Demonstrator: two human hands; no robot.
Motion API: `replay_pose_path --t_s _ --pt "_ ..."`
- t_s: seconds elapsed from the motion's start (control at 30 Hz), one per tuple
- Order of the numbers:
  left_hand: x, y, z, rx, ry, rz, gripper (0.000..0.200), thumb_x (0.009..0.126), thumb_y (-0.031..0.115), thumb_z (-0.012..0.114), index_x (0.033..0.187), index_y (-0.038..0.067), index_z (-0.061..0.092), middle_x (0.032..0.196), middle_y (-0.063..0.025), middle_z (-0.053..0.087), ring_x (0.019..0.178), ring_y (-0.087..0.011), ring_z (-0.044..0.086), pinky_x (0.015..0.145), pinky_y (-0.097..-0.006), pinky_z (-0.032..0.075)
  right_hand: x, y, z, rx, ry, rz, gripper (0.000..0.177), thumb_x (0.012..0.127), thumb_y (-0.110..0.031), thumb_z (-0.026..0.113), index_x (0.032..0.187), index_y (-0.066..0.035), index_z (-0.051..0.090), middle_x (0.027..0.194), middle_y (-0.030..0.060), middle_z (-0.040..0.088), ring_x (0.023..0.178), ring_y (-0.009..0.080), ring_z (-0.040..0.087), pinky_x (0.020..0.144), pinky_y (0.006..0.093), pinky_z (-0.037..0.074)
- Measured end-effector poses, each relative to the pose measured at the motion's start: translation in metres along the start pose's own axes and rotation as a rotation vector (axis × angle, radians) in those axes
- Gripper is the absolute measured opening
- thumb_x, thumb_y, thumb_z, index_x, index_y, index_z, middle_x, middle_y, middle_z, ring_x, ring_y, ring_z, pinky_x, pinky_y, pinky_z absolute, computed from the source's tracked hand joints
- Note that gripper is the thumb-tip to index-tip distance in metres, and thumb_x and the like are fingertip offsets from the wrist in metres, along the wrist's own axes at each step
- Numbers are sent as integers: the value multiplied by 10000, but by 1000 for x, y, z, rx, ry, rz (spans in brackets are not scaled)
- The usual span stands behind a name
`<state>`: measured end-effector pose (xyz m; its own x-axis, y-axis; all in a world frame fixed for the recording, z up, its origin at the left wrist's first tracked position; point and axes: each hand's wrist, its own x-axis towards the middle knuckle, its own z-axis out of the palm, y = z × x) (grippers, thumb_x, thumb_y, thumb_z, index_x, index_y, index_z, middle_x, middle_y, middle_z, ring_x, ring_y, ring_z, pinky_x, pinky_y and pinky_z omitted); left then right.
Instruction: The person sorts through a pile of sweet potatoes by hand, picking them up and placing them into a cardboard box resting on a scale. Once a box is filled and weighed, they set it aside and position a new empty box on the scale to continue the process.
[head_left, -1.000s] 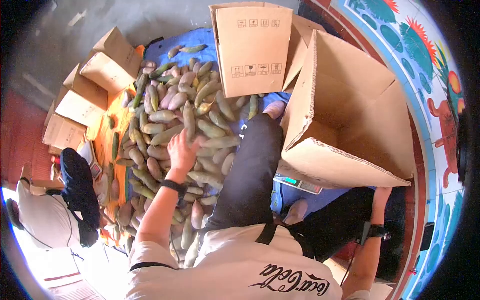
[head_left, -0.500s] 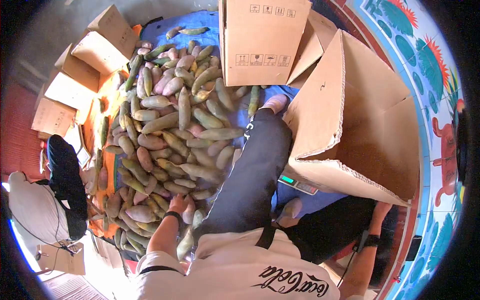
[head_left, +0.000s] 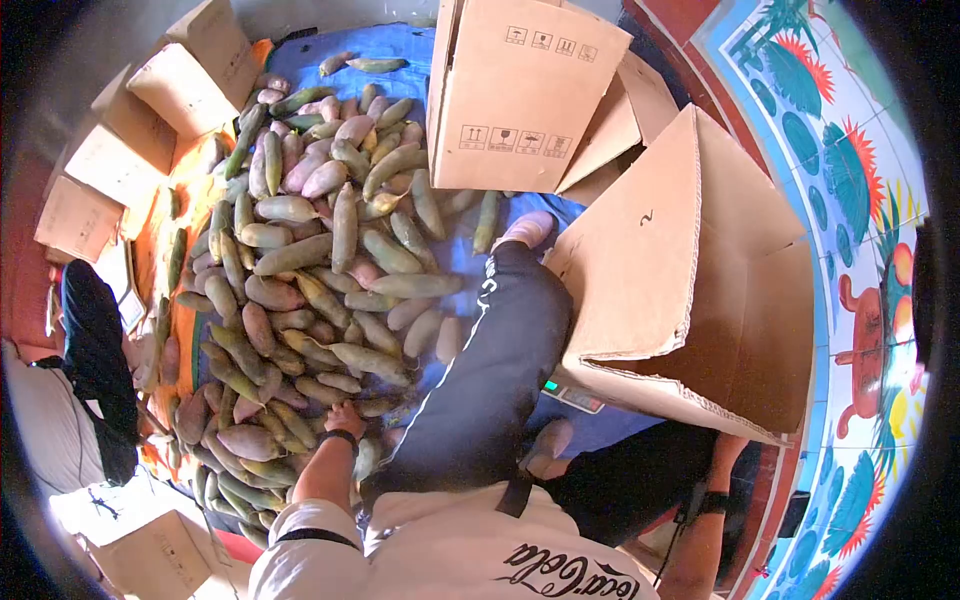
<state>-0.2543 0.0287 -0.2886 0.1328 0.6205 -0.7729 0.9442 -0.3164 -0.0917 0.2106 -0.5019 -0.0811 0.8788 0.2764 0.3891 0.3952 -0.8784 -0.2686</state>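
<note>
My left hand (head_left: pixel 343 420), with a dark band at the wrist, reaches down onto a heap of long green and pinkish vegetables (head_left: pixel 300 265). Its fingers touch the near edge of the heap; whether they grip one is not clear. My right hand (head_left: pixel 729 452) is at the lower right corner of an open cardboard box (head_left: pixel 640 230), its fingers mostly hidden by the cardboard. That box stands over a scale (head_left: pixel 573 396) with a lit green display. A single vegetable (head_left: pixel 550 443) lies between my legs, near the scale.
Another carton (head_left: pixel 530 90) stands behind the heap. Smaller cartons (head_left: pixel 185 90) line the left side. Blue sheeting (head_left: pixel 400 42) lies under the heap. At the far left another person's dark-clothed leg (head_left: pixel 95 360) shows. A painted tile wall (head_left: pixel 850 200) borders the right.
The whole view has shifted, so most things sit further left and lower. My left hand has moved slightly across the heap, now covering where a pinkish vegetable showed. My right hand stays by the box.
</note>
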Motion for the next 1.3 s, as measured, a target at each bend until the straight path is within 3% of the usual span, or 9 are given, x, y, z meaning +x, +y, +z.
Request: replay_pose_path --t_s 0.27,0.57,0.73,0.87,0.97,1.07,1.2,1.23,1.3 --pt "22 -7 15 251 105 163 225 824 209 495 1003 107 583 1097 -128 547 989 -263 564 787 -367 477 0 -15 -6 -147 -68 -68 304 842 -230 512 957 49 555 960 196 592 924 322 528 842 395 388" --pt "14 -7 -12 454 23 309 237 842 196 458 961 118 647 1020 -57 624 951 -217 598 747 -333 497 3 -61 -15 -346 -136 -83 278 857 -201 472 967 34 573 998 215 581 960 354 521 854 407 388" --pt "17 -15 -1 483 -22 298 250 840 203 449 971 120 645 1023 -57 624 967 -214 592 747 -345 494 0 11 14 -111 -55 -56 307 775 -181 591 1038 -26 562 1062 124 592 977 325 537 830 412 413" --pt "4 -19 -9 512 -13 262 257 835 201 448 988 117 636 1037 -62 617 969 -210 590 759 -357 488 -1 -9 12 -181 86 -193 311 779 -145 585 1052 -3 548 1054 136 590 978 306 536 848 382 412" --pt "-14 -24 -15 553 95 324 314 795 325 522 1032 153 636 1080 -34 605 1006 -192 574 781 -337 475 1 -42 5 158 32 30 289 777 -107 577 1033 22 547 1008 159 597 943 303 545 842 359 412" --pt "-27 -21 -22 562 -134 245 468 715 402 586 1101 137 596 1154 -77 557 1100 -225 507 865 -330 434 1 -61 7 187 170 -27 241 787 -96 555 990 34 558 955 174 603 901 303 554 832 346 411" --pt "7 -51 38 615 2 299 573 722 393 567 1210 104 482 1289 -122 424 1207 -272 370 968 -358 350 5 -99 -21 63 48 -44 200 797 -104 531 919 49 569 930 190 606 873 343 555 817 373 417" --pt "3 -61 50 422 239 319 500 752 375 531 1179 116 517 1242 -124 473 1169 -276 424 942 -368 382 6 -103 -24 -23 -16 -45 192 801 -106 521 899 51 573 926 195 606 873 356 552 808 384 419" --pt "-33 -47 16 397 -216 229 438 773 359 504 1144 131 551 1204 -121 509 1122 -274 480 899 -392 420 3 -80 -6 43 61 -56 184 793 -103 524 881 49 578 911 201 606 874 367 551 794 396 422"
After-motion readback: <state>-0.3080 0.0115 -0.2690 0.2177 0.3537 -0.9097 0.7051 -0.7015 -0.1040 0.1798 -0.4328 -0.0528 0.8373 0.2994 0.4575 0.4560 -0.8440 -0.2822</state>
